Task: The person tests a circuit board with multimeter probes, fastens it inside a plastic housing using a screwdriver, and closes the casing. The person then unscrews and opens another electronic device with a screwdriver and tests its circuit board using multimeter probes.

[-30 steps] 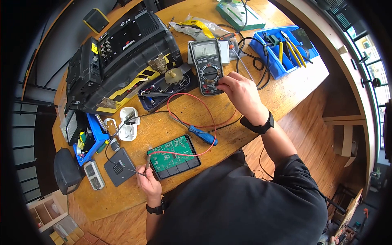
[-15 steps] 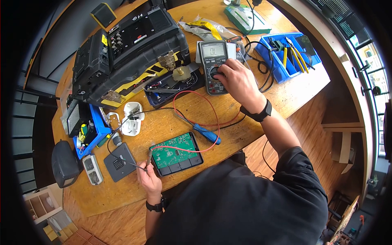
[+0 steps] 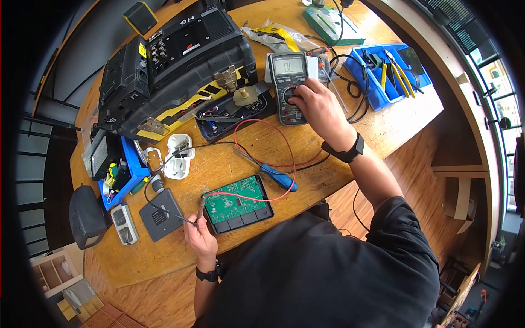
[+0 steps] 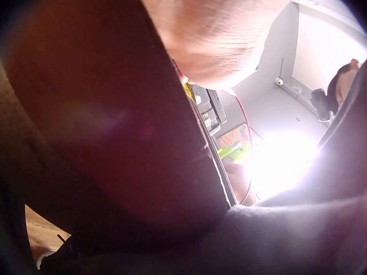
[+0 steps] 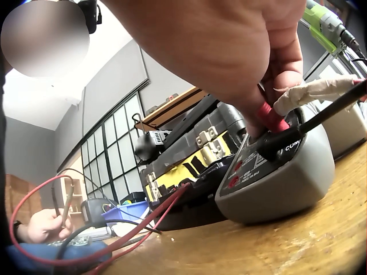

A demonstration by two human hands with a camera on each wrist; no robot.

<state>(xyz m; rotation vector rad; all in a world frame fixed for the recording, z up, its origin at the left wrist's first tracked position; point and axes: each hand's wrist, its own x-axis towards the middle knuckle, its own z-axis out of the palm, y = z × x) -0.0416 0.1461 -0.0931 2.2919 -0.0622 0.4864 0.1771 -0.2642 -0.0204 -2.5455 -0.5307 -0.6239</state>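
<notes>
A grey digital multimeter (image 3: 283,81) leans on a white box, its display reading OL. My right hand (image 3: 324,112) pinches the meter's rotary dial between thumb and fingers. Below that hand, a red plug (image 5: 271,117) and a black plug (image 5: 281,143) sit in the meter's jacks. My left hand (image 3: 201,241) holds the test probes (image 3: 201,209) upright beside the left edge of a green circuit board (image 3: 236,201), which lies in a black casing. A red test lead (image 3: 284,143) loops from the probes across the board toward the meter.
A blue-handled screwdriver (image 3: 280,178) lies behind the board. A large black case (image 3: 180,76) fills the back left. Blue bins (image 3: 377,98) hold pliers and other tools. A dark grey cover (image 3: 160,216) and white plastic shells (image 3: 179,158) lie on the left.
My right hand has moved from the meter's lower jack area up to its dial. The left hand keeps hold of the probes by the board. The head view has shifted slightly.
</notes>
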